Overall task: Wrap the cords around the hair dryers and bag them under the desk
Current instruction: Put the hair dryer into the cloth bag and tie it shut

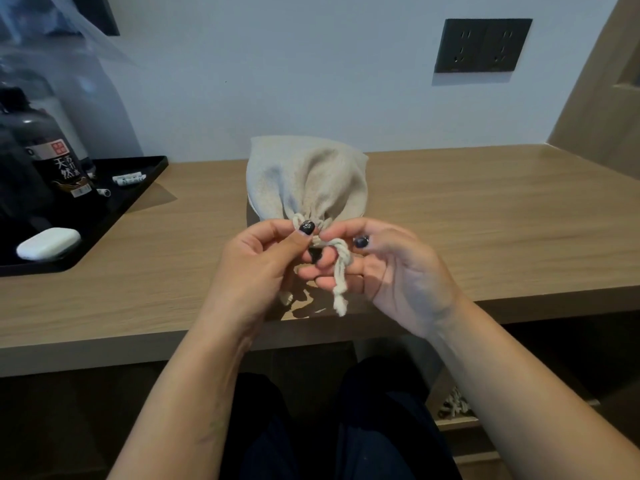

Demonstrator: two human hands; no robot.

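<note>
Linen bag (306, 174) on desk (485, 216), neck cinched, dryer presumably inside, unseen. Left hand (256, 265) pinches neck; right hand (391, 271) grips drawstring (341, 271), tying. Left: finish knot, stow under desk.

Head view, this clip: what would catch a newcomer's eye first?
The beige drawstring bag at the middle of the wooden desk, its mouth gathered shut. Right in front of it, the left hand and right hand pinch its twisted cord. Off to the left, a black tray holds a dark bottle and a white case; a dark wall socket sits upper right.
</note>
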